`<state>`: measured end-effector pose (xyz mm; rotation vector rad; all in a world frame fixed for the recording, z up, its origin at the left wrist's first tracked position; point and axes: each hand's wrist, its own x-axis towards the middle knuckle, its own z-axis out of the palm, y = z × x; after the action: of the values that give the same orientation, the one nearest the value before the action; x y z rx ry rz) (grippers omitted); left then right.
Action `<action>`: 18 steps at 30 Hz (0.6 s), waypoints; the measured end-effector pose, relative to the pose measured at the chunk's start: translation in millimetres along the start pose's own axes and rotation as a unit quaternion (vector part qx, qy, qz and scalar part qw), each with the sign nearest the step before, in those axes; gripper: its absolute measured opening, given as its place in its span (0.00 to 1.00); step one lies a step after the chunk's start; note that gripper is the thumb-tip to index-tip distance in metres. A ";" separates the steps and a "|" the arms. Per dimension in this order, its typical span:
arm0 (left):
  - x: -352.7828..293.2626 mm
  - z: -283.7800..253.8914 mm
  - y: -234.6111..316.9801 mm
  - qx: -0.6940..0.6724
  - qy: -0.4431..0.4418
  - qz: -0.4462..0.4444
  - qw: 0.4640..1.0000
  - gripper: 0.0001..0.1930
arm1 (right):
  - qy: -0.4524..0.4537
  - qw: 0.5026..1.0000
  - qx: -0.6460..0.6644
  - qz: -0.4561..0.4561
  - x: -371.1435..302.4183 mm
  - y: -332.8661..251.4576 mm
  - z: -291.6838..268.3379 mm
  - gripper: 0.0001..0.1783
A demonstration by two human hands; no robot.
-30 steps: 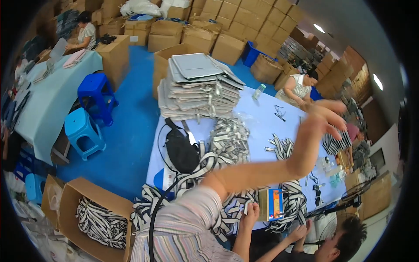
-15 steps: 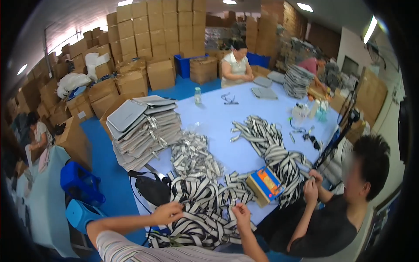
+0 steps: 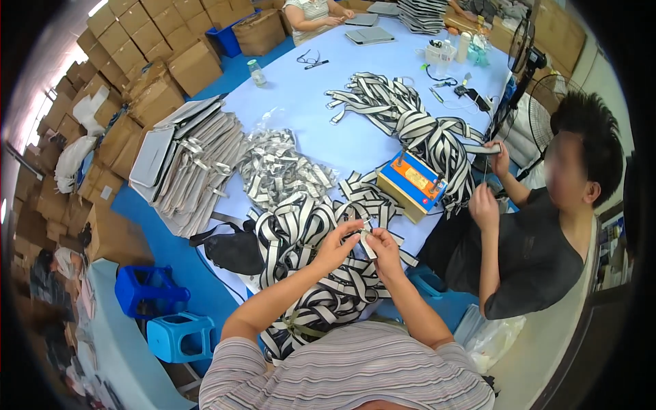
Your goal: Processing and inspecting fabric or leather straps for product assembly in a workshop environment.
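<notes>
My two hands are close together above a tangled pile of black-and-white striped straps (image 3: 304, 229) on the near side of the table. My right hand (image 3: 386, 253) pinches the end of a pale strap (image 3: 368, 247), which hangs down a little below the fingers. My left hand (image 3: 336, 247) meets it from the left, fingers drawn together around a small piece at the strap's end that is too small to make out. Small pale strap pieces in clear plastic (image 3: 287, 167) lie just beyond. To the right of these stands a blue-and-orange box (image 3: 411, 184).
Grey flat panels (image 3: 195, 164) are stacked at the left, near a black bag (image 3: 234, 251). A co-worker (image 3: 526, 232) sits at the right, handling a strap from a second bundle (image 3: 417, 123). A fan (image 3: 523, 51) stands behind. Blue stools (image 3: 179, 336) are at the lower left.
The view has tilted down. My hands, wide apart before, have come together at the strap's end. The left hand has moved right, away from the pile's left side.
</notes>
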<state>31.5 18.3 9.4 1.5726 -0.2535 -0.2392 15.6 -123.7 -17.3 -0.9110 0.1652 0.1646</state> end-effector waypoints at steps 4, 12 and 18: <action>-4.1 10.5 -27.7 -0.044 0.053 0.002 0.998 0.12 | 0.031 0.999 0.015 0.005 -6.1 -3.5 -1.3 0.11; 4.1 22.3 -13.9 -0.105 0.035 -0.015 0.994 0.06 | 0.020 0.995 -0.083 -0.040 -9.9 -7.2 -10.6 0.12; 3.3 24.3 -7.8 -0.140 0.051 0.009 0.989 0.06 | 0.023 0.997 -0.072 -0.003 -13.5 -8.7 -12.4 0.13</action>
<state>27.2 -5.7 1.2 1.2987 -0.1477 -0.1720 3.4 -139.8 -15.2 -1.0582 0.1943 0.1515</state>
